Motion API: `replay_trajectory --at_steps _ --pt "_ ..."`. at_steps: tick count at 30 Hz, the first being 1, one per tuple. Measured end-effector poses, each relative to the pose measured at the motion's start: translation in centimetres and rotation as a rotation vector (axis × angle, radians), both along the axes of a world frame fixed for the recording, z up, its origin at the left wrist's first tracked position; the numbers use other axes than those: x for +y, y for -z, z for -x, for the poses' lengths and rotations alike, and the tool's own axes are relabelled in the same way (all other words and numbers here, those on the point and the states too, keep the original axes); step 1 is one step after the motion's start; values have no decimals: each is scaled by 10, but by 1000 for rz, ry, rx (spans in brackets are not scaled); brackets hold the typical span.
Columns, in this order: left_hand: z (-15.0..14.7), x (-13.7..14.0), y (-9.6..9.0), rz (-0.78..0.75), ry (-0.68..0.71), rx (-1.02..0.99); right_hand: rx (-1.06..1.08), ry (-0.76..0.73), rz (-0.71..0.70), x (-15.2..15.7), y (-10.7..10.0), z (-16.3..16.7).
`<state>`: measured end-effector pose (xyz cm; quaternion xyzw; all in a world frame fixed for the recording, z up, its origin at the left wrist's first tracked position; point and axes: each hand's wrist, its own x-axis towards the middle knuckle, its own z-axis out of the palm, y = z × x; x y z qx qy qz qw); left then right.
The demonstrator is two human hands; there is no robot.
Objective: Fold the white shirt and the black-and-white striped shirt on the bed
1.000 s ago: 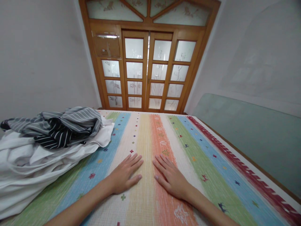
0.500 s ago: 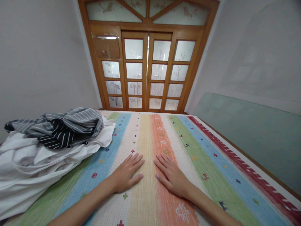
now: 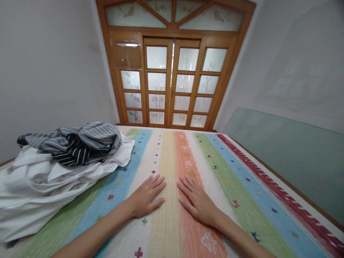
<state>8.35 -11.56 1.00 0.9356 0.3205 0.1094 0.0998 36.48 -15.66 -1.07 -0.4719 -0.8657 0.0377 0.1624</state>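
A striped, multicoloured cloth [image 3: 168,157] with small printed figures lies flat over a wide surface before me. My left hand [image 3: 147,196] rests palm down on its white and yellow stripes, open, with the fingers stretched forward. On the orange stripe lies my right hand [image 3: 197,201], likewise palm down and open. Neither holds anything, and a narrow gap of yellow stripe separates them. To the left of my left hand, apart from it, sits a heap of white cloth [image 3: 53,193]. Crumpled on top is a grey and black striped cloth [image 3: 88,139].
Wooden doors [image 3: 172,82] with glass panes stand beyond the far edge. A pale green panel [image 3: 285,150] runs along the right side. Plain walls [image 3: 53,64] rise on both sides.
The view has shifted slightly, so the doors and the cloth heap sit a little further right. Both hands stay in the same place on the striped cloth.
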Motion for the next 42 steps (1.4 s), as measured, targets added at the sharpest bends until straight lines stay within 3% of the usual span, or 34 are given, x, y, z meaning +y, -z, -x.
replay_trajectory --at_steps 19,23,26,31,34,36,39,42 --pt "-2 -1 0 -37 -27 1 -34 15 23 -3 -9 3" --pt "9 0 -7 -127 -22 -5 -38 16 24 -2 -9 3" --pt "27 10 -25 -269 -75 -48 -29 12 25 -2 -8 3" --pt "56 39 -84 -543 -353 -127 -20 8 41 -2 -8 3" --pt "67 52 -121 -711 -695 -150 -30 11 51 -1 -8 3" --pt "76 61 -136 -766 -935 -144 -29 7 50 -1 -7 3" --pt "94 75 -137 -595 -1198 -116 -11 6 38 0 -4 2" --pt "110 88 -120 -263 -1263 -57 5 -3 22 0 -2 1"
